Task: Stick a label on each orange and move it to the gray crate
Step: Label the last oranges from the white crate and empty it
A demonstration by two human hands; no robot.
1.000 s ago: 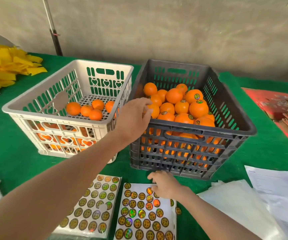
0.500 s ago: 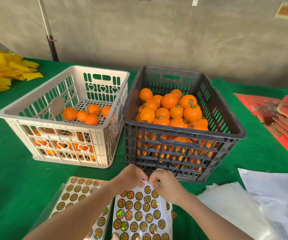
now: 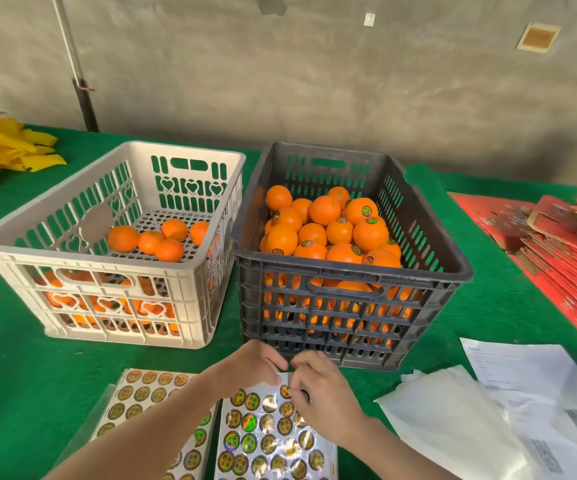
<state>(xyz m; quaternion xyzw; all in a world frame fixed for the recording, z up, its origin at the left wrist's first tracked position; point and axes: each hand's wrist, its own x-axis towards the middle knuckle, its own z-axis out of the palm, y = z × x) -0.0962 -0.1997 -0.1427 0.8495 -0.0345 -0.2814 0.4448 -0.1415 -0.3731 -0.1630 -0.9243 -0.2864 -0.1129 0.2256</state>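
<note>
The left hand (image 3: 252,365) has come down from the rim of the gray crate (image 3: 349,270), where it was a second ago. It now meets the right hand (image 3: 318,393) at the far edge of the sticker sheet (image 3: 273,441). The right hand's thumb and forefinger pinch one round label (image 3: 303,394), apparently half peeled. The left hand's curled fingers grip the sheet's edge just beside it, most likely to keep the backing from lifting with the label. A second sticker sheet (image 3: 141,398) lies under the left forearm, ready for later.

Beyond the left hand, the white crate (image 3: 89,261) holds the few unlabelled oranges (image 3: 169,249). Straight ahead of both hands, the gray crate is heaped with labelled oranges (image 3: 370,233). The two crates stand touching, so each carry is short. White papers (image 3: 453,420) lie to the right of the right hand on the green cloth (image 3: 20,375).
</note>
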